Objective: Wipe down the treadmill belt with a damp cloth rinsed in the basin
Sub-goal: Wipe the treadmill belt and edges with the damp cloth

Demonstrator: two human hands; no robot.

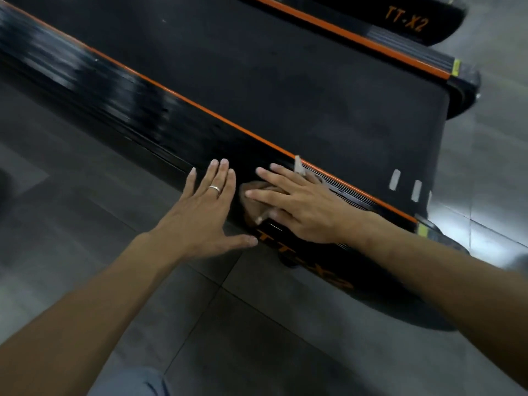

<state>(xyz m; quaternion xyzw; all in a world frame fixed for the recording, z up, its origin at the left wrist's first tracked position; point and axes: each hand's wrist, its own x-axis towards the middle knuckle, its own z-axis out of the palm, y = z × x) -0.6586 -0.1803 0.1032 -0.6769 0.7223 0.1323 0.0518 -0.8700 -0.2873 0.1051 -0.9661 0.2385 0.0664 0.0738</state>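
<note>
Under the right hand (303, 207), flat on the near side rail (160, 121) of the treadmill, there's a brownish cloth (253, 200). The fingers are pretty much straight and spread, pressing down on it rather than gripping, and only a bunched bit of cloth pokes out past the fingertips and below the thumb. Something small and pale sticks up just behind those fingers, right at the orange stripe (228, 122); can't tell what it is.

The left hand (205, 212) is just beside the cloth, on the side the right fingertips point toward. It's wide open too, fingers straight and fanned, thumb stuck out toward the right hand, holding nothing. Its fingertips reach onto the glossy black rail, but whether they actually touch it I can't tell. There's a ring (214, 189) on one finger.

The belt (285, 81) is beyond both sets of fingertips, on the far side of the orange stripe, dark and matte. The cloth isn't on the belt, it's on the rail.

Orange "TT-X2" lettering (303, 261) runs along the rail's side just below the right wrist. A second treadmill (400, 18) with the same lettering sits past the belt. Grey floor tiles (257, 338) lie under both forearms.
</note>
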